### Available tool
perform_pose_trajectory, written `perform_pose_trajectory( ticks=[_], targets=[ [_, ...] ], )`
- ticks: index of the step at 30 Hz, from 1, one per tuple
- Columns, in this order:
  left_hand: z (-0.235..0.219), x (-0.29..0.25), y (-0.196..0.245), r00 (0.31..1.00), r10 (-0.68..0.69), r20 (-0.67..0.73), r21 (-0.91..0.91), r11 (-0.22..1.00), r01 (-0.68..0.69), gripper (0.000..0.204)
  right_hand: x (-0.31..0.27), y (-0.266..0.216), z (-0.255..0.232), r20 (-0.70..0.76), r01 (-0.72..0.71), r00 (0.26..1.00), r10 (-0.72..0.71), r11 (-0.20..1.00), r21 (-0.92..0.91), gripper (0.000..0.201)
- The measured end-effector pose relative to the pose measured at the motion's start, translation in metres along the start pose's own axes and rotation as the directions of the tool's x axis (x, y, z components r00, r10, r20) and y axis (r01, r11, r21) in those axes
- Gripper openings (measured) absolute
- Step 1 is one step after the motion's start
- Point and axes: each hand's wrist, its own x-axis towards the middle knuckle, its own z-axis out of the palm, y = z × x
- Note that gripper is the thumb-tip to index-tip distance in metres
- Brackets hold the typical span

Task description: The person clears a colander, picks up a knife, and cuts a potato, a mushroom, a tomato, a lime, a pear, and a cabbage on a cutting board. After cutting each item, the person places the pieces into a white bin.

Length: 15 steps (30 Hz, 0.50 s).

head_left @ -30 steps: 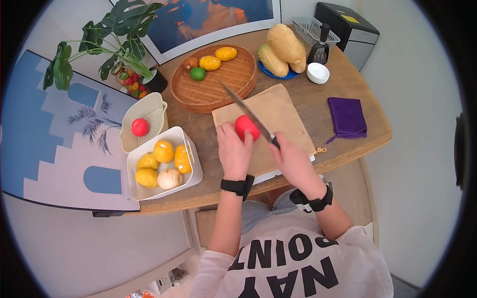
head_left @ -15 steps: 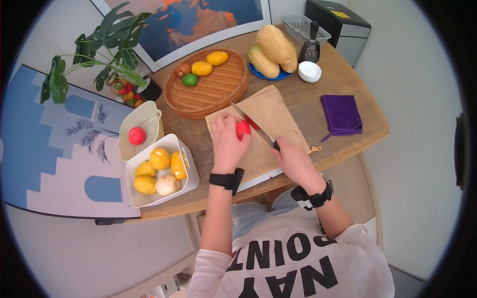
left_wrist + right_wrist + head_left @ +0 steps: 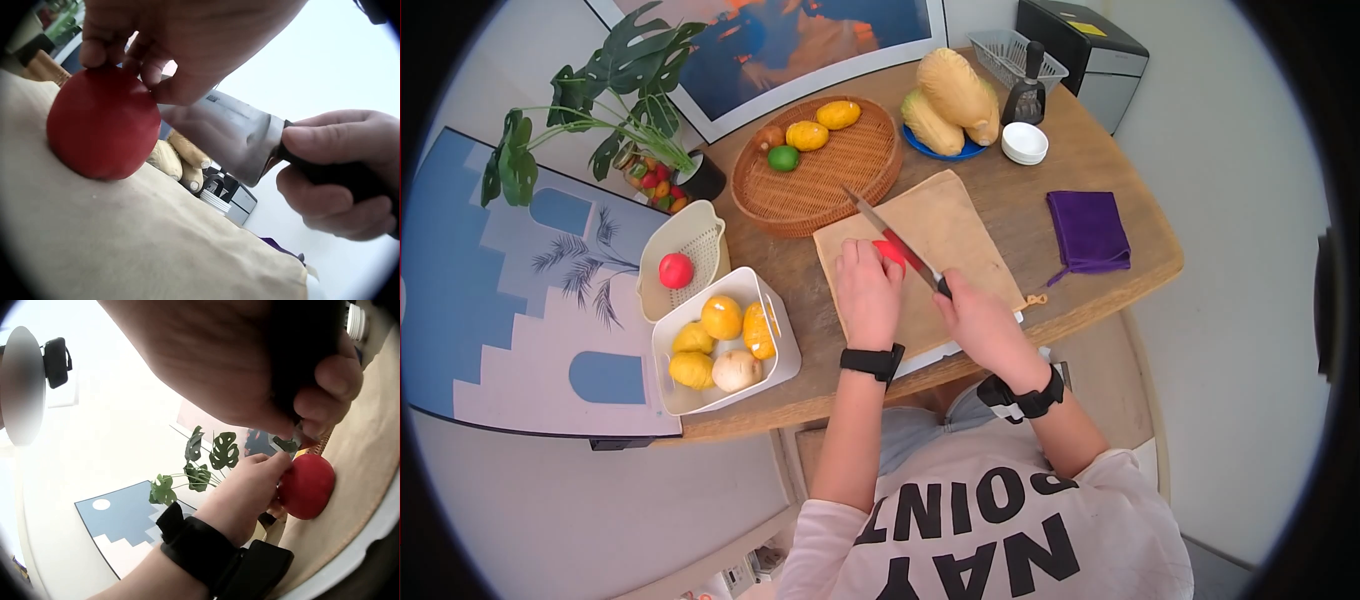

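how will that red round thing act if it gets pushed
The red round thing may roll or rock, since its sides curve up from the tan mat. Its smooth, slightly shiny skin could be slippery under the left hand.

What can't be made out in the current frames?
- Head: much of the red fruit, covered by the left hand.
- Left wrist: tip of the knife, behind the left hand's fingers.
- Right wrist: most of the blade, behind the right hand; handle end, cut off by top edge.
- Head: exact contents of the jar, too small, partly behind leaves.
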Motion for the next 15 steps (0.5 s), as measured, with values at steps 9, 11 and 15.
perform_pose_trajectory(
  ticks=[9, 11, 15],
  targets=[
    [-0.002, 0.0, -0.004, 1.0, -0.001, 0.004, -0.003, 1.0, 0.001, 0.02, 0.006, -0.005, 0.001, 0.001, 0.032, 0.999, -0.032, 0.998, -0.05, 0.021],
    [0.0, -0.001, -0.008, 1.0, 0.008, -0.003, -0.012, 1.0, -0.008, 0.021, 0.004, -0.015, -0.004, -0.006, 0.011, 1.0, -0.011, 1.0, -0.014, 0.021],
    [0.0, -0.001, -0.007, 1.0, 0.009, -0.015, -0.024, 1.0, -0.009, 0.018, 0.006, -0.01, 0.003, 0.026, 0.091, 0.996, -0.089, 0.989, -0.116, 0.02]
  ],
)
